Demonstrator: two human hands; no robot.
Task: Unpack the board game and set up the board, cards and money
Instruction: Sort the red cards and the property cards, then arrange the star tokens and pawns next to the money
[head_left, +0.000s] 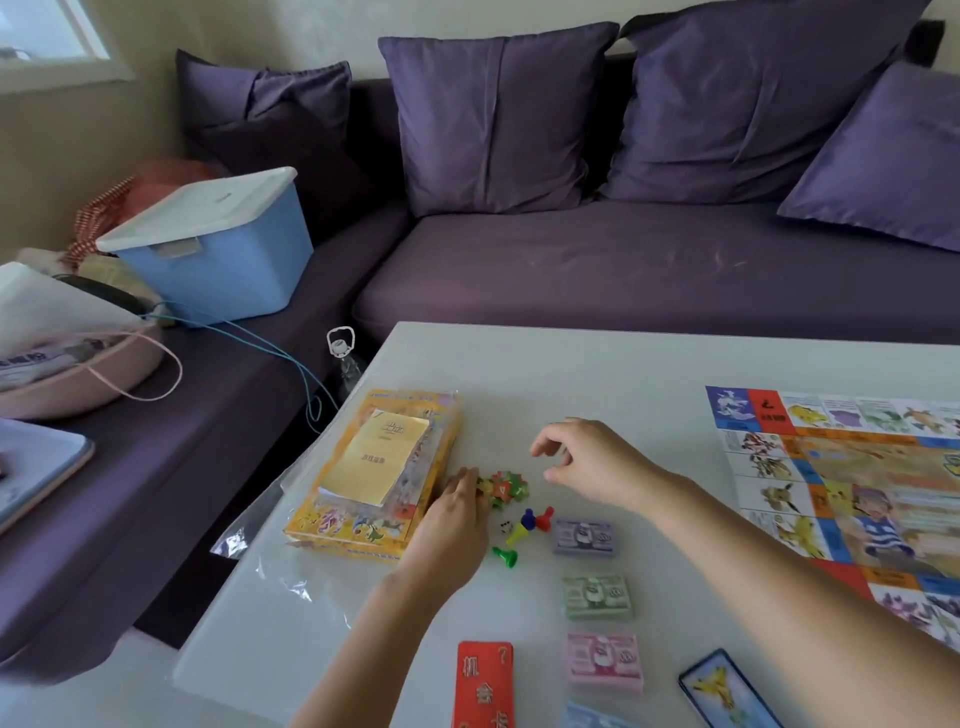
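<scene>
The small house pieces (503, 488), a loose pile of green, red and yellow plastic, lay on the bench (597, 364) just right of the game box (363, 535). They looked light, hard and apt to scatter, so they were probably best pinched a few at a time or swept together from the pile's edge. The left hand (457, 514) rested its fairly straight fingers against the pile's left side. The right hand (587, 457) hovered just beyond, fingers loosely curled and apart, with nothing visible in it.

Near the pile stood four pawns (527, 519) and a die (505, 526), small and liable to roll. The money stacks (597, 597) lay in a near row, thin paper that would slide and fan unless gripped across the short sides. The board (857, 493) lay open at the right.

The game box was shut, with a yellow booklet (382, 457) on its lid and clear wrap (260, 519) under it; its contents were hidden. On the sofa (623, 270) the blue bin (218, 270) was lidded.
</scene>
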